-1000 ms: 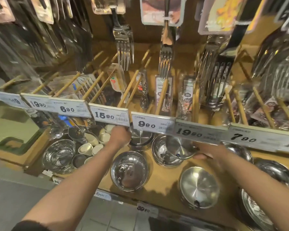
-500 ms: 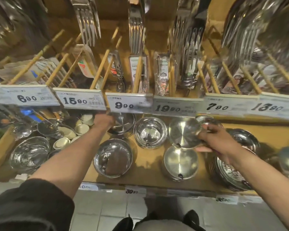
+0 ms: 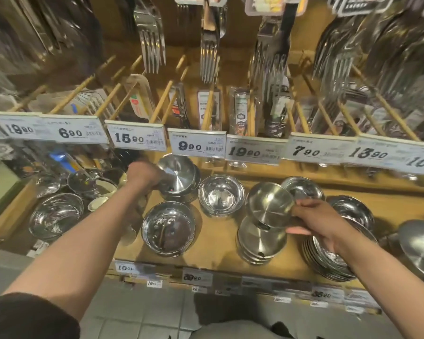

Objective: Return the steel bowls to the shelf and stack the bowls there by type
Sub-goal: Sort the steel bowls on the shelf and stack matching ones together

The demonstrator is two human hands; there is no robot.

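Note:
My left hand [image 3: 142,176] grips a steel bowl [image 3: 179,176], tilted on edge, above a stack at the back of the wooden shelf [image 3: 216,245]. My right hand [image 3: 316,221] pinches the rim of a brushed steel bowl [image 3: 268,204], tipped so its bottom faces me, just above a stack of matching upside-down bowls [image 3: 260,241]. A shiny bowl stack [image 3: 168,227] stands at the front middle, and another upright bowl stack [image 3: 220,194] behind it.
Price tags [image 3: 196,144] line the rail above the shelf, with packaged forks [image 3: 208,52] hanging overhead. Shallow steel plates [image 3: 333,263] are stacked under my right wrist. A large bowl [image 3: 55,216] and small cups [image 3: 98,203] sit left; a big pan [image 3: 421,243] far right.
My left hand has lifted a steel bowl and tipped it up at the back of the shelf. The right hand's bowl has shifted slightly lower toward the inverted stack.

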